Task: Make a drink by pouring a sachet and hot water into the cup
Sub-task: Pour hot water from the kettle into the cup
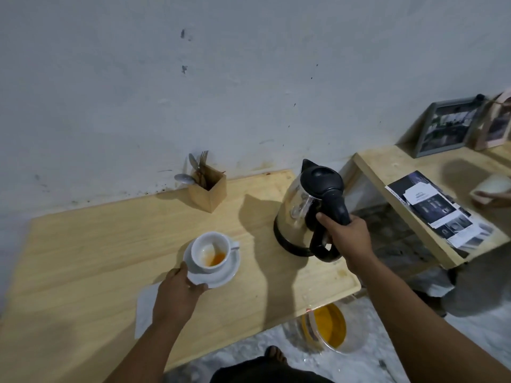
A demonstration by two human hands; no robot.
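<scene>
Dim, soft frame; hard shadows fall left; edges bow.

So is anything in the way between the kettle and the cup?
Nothing visible. Only bare table lies between the kettle, gripped by the right hand, and the cup. The left hand holds the saucer on the near side.

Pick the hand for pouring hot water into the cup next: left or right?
Right. The right hand already grips the kettle by its black handle, beside the cup. The left hand holds the saucer rim, steadying it.
</scene>
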